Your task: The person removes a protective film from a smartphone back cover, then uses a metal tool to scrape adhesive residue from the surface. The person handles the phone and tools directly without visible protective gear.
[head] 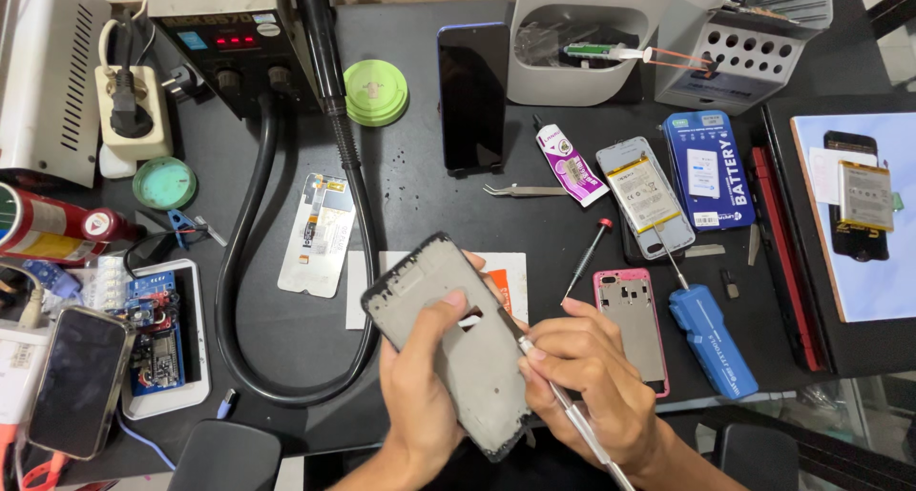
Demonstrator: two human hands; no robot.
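Note:
My left hand (417,381) grips a grey phone frame (448,343), tilted, over the front of the black worktable (420,190); its thumb lies across the frame's face. My right hand (587,372) pinches a thin metal-handled tool (572,419) like a pen, and the tip touches the frame's right edge near its middle. Both hands sit close together at the bottom centre.
Around the hands lie a pink phone frame (632,324), a blue screwdriver (711,338), a red-tipped screwdriver (586,259), tweezers (523,190), a glue tube (570,162), a dark phone (472,95), batteries (649,195), a black hose (234,291) and a circuit board tray (157,334).

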